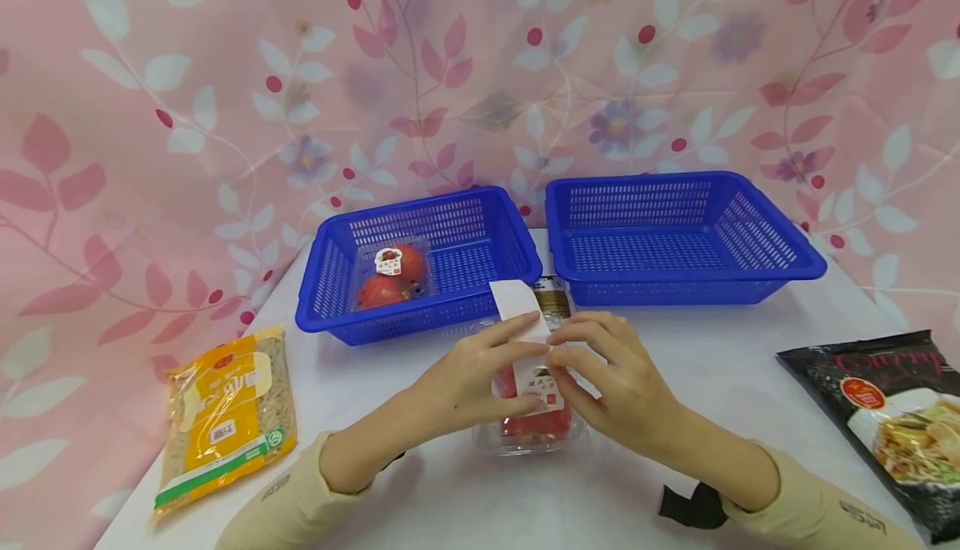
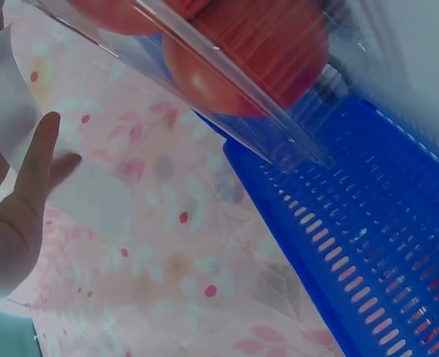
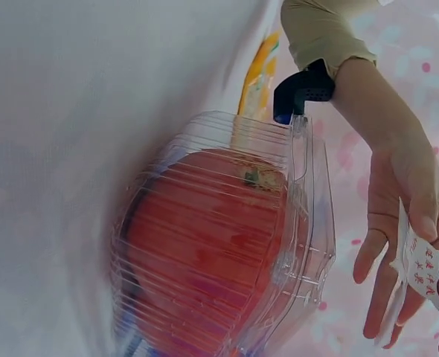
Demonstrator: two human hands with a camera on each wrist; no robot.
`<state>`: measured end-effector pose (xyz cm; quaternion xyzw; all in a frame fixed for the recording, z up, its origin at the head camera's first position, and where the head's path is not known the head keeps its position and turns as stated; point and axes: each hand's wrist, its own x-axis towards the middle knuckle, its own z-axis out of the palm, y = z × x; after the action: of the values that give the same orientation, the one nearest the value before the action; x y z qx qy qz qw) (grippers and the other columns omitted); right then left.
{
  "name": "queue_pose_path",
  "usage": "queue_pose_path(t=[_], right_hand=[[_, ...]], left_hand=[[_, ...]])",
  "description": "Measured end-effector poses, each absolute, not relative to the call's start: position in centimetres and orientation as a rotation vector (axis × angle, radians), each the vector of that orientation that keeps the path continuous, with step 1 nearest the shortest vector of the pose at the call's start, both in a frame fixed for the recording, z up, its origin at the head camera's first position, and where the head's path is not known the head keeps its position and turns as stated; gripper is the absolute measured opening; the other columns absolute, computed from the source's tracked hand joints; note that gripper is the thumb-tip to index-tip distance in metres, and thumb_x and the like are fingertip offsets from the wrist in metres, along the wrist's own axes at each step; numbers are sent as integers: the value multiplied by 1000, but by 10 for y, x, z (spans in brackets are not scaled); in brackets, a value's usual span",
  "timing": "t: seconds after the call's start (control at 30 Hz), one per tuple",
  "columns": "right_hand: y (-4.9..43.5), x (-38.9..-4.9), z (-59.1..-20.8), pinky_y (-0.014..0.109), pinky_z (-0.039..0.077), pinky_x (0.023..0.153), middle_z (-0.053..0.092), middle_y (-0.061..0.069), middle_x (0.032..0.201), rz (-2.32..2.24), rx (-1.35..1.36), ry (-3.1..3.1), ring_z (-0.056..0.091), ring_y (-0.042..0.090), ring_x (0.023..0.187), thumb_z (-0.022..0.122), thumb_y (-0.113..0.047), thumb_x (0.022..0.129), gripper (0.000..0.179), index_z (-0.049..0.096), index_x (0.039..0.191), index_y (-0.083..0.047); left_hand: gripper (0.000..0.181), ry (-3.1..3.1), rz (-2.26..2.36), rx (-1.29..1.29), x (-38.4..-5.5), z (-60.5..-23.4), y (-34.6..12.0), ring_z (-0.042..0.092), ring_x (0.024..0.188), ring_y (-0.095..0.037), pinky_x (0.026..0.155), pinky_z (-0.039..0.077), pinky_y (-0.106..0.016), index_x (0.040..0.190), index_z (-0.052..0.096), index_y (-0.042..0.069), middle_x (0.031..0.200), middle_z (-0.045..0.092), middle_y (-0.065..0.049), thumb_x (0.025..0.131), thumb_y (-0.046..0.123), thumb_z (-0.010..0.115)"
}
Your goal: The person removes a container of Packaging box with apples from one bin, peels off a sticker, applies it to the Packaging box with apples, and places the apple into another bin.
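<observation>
A white sticker label strip [image 1: 542, 379] printed with red characters and a fruit picture is held up over a clear plastic box [image 1: 528, 447]. Red tomatoes [image 1: 536, 427] sit inside that box, seen close up in both wrist views. From the left, my left hand [image 1: 480, 371] pinches the strip, its thumb lying against the printed face in the right wrist view. On the other side my right hand [image 1: 618, 379] has thumb and fingertips together at the strip's right edge. The strip's blank upper end [image 1: 513, 300] stands up beyond the fingers.
Behind, a blue basket [image 1: 416, 317] contains another labelled box of tomatoes [image 1: 386, 290]; a second blue basket [image 1: 682, 292] stands right of it. A can [image 1: 553, 296] is just past the hands. A yellow packet [image 1: 225, 421] lies left, a black curry packet [image 1: 885, 417] right.
</observation>
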<state>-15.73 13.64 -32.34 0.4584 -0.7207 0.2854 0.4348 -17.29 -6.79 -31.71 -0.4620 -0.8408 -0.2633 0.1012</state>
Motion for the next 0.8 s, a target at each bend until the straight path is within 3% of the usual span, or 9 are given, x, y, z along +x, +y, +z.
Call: queue_pose_path(t=[0.23,0.57,0.8], right_hand=[[135,-158,-321,30,43,79,62,3,84,753,1166,-1782,56,25,86,47,-20,95,25,63,85,-3],[137,-162,-317,21,45,70,60,1,80,817,1188,-1877,53,15,75,47,-22,95,25,62,86,-4],[139,-171,-322,15,43,72,61,-2,83,894,1171,-2066,53,12,79,43,-31,96,32,62,90,-6]], left_hand=[[63,-2500,-700,-1448,-171,-317,-75,51,117,-19,85,44,-19,127,55,7,138,44,-7,74,34,76],[48,-2559,-549,-1368,-173,-317,-95,54,113,-20,87,45,-26,117,62,2,126,55,-9,78,28,73],[43,-2714,-560,-1273,-170,-325,-121,58,106,-20,87,47,-29,113,64,2,115,62,-8,78,25,73]])
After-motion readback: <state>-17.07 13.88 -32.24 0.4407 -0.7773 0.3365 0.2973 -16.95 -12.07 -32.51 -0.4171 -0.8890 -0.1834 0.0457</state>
